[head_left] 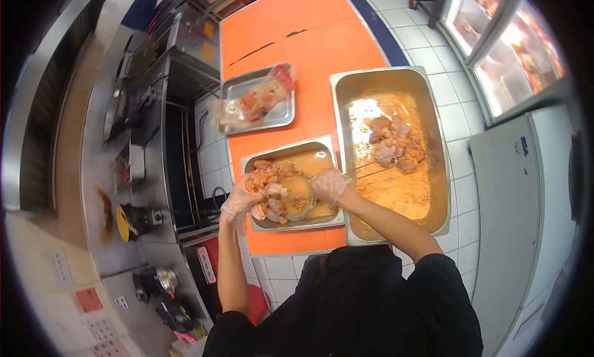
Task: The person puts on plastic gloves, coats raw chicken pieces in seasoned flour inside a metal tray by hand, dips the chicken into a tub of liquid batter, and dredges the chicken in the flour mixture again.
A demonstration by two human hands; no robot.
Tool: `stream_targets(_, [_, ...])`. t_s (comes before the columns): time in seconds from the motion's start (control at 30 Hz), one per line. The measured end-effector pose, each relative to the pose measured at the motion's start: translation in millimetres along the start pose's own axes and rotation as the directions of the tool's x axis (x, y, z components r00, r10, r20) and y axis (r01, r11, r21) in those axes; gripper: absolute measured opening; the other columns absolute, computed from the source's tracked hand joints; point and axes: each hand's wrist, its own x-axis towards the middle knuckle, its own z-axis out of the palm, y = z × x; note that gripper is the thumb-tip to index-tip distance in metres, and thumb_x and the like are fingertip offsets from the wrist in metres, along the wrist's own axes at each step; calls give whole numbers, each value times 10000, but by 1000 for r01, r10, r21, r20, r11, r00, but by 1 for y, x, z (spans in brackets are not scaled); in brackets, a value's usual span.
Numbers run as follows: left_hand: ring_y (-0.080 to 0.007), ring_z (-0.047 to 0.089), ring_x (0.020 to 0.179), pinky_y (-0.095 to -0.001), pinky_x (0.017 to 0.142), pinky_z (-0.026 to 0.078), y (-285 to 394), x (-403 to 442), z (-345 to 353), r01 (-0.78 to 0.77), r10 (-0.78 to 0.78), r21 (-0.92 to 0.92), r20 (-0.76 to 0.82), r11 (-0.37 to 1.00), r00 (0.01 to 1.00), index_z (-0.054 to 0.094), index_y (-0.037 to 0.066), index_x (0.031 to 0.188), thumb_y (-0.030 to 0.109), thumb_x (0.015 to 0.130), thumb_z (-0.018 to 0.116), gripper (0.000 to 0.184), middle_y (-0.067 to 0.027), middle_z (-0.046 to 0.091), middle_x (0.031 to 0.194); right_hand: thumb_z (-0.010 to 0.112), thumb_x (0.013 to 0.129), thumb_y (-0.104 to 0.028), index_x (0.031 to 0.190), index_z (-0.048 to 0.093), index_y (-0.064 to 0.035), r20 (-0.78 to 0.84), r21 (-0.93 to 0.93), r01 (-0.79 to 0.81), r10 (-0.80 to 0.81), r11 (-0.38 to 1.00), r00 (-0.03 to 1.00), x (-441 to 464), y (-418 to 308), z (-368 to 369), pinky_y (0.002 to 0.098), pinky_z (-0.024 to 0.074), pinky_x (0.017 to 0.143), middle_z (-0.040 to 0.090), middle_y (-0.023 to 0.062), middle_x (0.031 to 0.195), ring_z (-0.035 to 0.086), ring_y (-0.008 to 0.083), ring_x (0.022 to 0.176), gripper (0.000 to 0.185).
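My left hand (240, 202), in a clear plastic glove, is closed on raw chicken pieces (263, 178) at the left side of a smaller metal pan (322, 222). Its fingertips are partly hidden by the meat. My right hand (331, 186), gloved too, grips a wire strainer (298, 196) by its long handle. The strainer's round mesh sits in the cloudy orange liquid of that pan, with small bits in it. More chicken (269, 213) lies beside the mesh. The handle's end reaches over the larger pan to the right.
A deep metal pan (437, 171) holds orange-yellow breading and a heap of coated meat (396, 143). Behind the smaller pan, a metal tray (281, 118) carries a plastic bag of raw meat (257, 103). All stand on an orange table (322, 41). A steel counter (117, 146) runs along the left.
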Motion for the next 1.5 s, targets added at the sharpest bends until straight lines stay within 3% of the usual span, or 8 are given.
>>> stream_targets(0.43, [-258,675,1229,-394,1043,595,21,-21,11,-19,24,-145,34,989,999,501,-31,1443,-34,883,764,619,-159,651,1370,645,853,-195,747,722,-77,-104,46,11,-7,999,995,-5,1,-2,419,583,600,715,126,668,746,272,662,176])
stream_targets(0.67, [-226,576,1350,-384,1121,476,66,27,65,-330,299,104,237,938,924,496,14,1433,79,936,779,575,-124,570,1486,641,867,-176,773,769,-60,-87,22,54,-52,998,995,-3,3,1,421,588,624,742,143,715,759,280,710,197])
stream_targets(0.87, [-161,630,712,-318,670,558,77,118,210,-471,401,325,260,820,878,497,20,1392,217,835,837,682,-92,660,1049,713,884,-279,1095,744,-61,212,168,-93,56,981,976,-1,-1,-12,460,552,878,762,109,947,724,314,946,305])
stream_targets(1.07, [-367,664,1169,-439,983,543,59,131,224,-391,410,673,141,628,901,500,28,1439,356,802,805,778,-245,650,1287,653,959,-330,1224,697,-66,-576,337,-54,251,940,778,3,7,121,491,487,1032,716,152,1109,663,313,1133,376])
stream_targets(1.17, [-387,625,1277,-460,1083,504,24,99,176,-211,403,775,-60,595,913,562,35,1438,365,846,746,701,-239,599,1440,634,942,-257,1056,737,-69,-1,171,-156,158,973,987,-7,-3,-6,474,555,867,736,151,973,712,320,966,242])
stream_targets(1.27, [-375,619,1309,-447,1116,483,-36,56,85,-7,380,776,-301,630,874,587,34,1443,420,856,768,725,-208,634,1435,630,876,-150,757,737,-79,-31,55,-58,59,997,998,-2,-5,-33,439,579,569,722,134,713,738,326,679,175])
stream_targets(1.37, [-386,622,1300,-460,1067,516,-78,13,23,357,206,719,-567,597,798,529,23,1461,407,758,829,856,-256,655,1363,632,887,-163,796,766,-73,66,-82,-83,88,993,994,5,-1,-1,433,601,624,754,164,778,768,326,765,185])
stream_targets(1.5, [-405,619,1293,-481,1042,527,-94,-8,16,377,-24,636,-490,673,871,541,44,1390,417,711,858,837,-284,635,1353,635,900,-173,848,797,-74,260,-67,-86,101,994,960,14,-15,-31,426,612,642,783,169,848,785,308,811,197])
